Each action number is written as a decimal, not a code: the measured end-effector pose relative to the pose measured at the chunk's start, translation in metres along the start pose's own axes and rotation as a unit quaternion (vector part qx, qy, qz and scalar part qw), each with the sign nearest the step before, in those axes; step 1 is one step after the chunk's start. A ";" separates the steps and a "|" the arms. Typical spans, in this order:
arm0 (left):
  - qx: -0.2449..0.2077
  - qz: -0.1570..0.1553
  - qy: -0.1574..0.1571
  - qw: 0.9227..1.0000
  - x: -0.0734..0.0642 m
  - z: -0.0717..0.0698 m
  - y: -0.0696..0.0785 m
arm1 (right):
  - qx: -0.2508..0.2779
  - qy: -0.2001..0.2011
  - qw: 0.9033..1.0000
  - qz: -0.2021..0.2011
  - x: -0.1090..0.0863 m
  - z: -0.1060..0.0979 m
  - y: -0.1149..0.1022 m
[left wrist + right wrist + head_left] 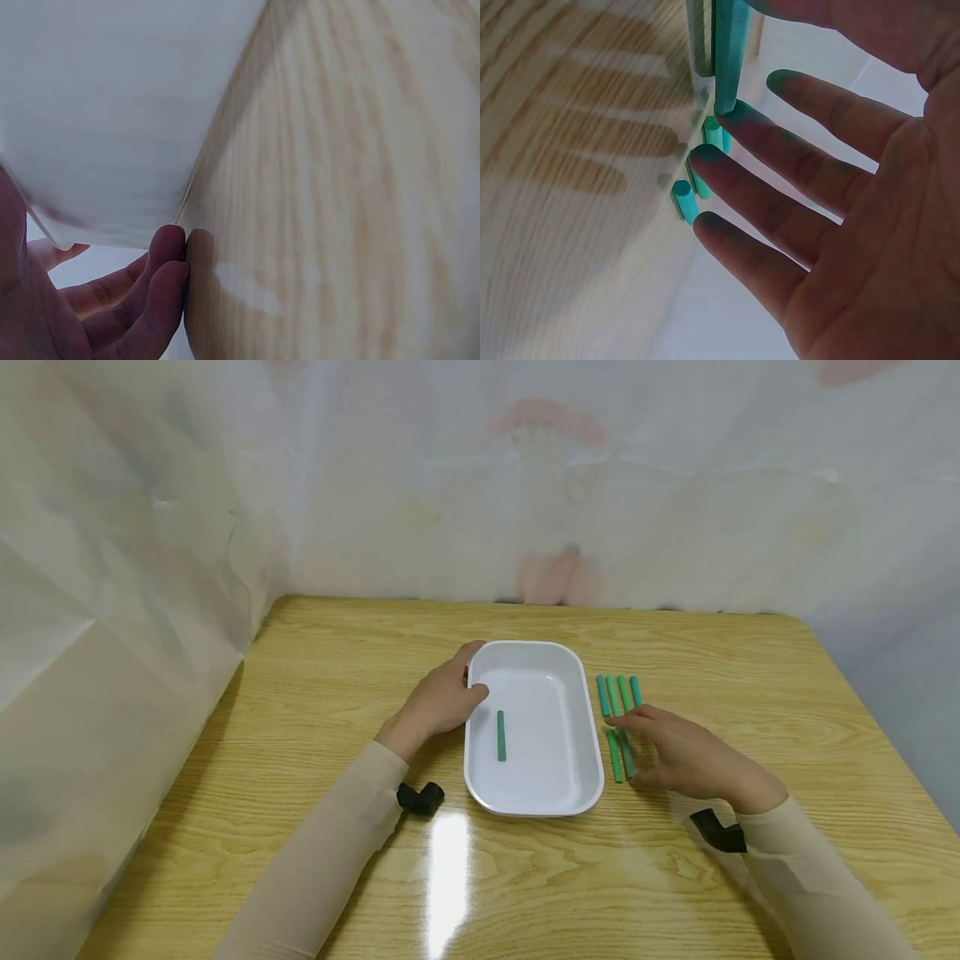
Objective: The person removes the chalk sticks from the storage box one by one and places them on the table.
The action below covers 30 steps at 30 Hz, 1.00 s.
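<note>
My left hand (442, 697) grips the left wall of a white tray (547, 735), thumb over the rim and the other fingers outside it. One dark green chalk stick (502, 735) lies inside the tray. To the tray's right, my right hand (686, 752) pinches another dark green chalk stick (627, 755) by its ends, between thumb and a fingertip. Its fingertips (709, 154) are stained green. A bright green chalk stick (615, 757) lies just left of the pinched one. Beyond the fingers is a row of several green and teal chalk sticks (612, 695).
A wood-grain table (360, 643) carries everything, with a sheet (420, 510) hanging behind it and more sheeting at the left and right. Black wrist devices (422, 799) sit at both cuffs.
</note>
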<state>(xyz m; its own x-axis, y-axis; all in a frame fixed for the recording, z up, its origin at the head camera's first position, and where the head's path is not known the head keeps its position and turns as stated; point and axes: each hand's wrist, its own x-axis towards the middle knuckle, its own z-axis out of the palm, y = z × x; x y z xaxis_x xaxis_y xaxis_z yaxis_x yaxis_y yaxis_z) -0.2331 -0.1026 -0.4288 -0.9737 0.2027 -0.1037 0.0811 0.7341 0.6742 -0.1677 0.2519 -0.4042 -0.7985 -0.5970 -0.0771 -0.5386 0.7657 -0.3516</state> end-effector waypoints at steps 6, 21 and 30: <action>-0.004 0.004 -0.002 1.000 0.000 -0.001 0.001 | 0.000 -0.008 1.000 0.014 0.000 0.001 -0.001; -0.005 0.011 0.000 1.000 0.000 -0.001 0.000 | -0.003 -0.015 1.000 0.017 0.001 0.005 0.000; -0.006 0.008 0.000 1.000 0.000 0.000 0.000 | 0.001 -0.007 1.000 0.013 0.000 0.001 0.000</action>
<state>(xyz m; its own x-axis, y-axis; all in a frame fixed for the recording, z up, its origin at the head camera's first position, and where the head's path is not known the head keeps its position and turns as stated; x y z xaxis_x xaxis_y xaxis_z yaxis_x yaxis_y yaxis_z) -0.2329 -0.1031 -0.4288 -0.9725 0.2139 -0.0927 0.0937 0.7229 0.6846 -0.1671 0.2520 -0.4056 -0.8081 -0.5807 -0.0993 -0.5173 0.7801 -0.3519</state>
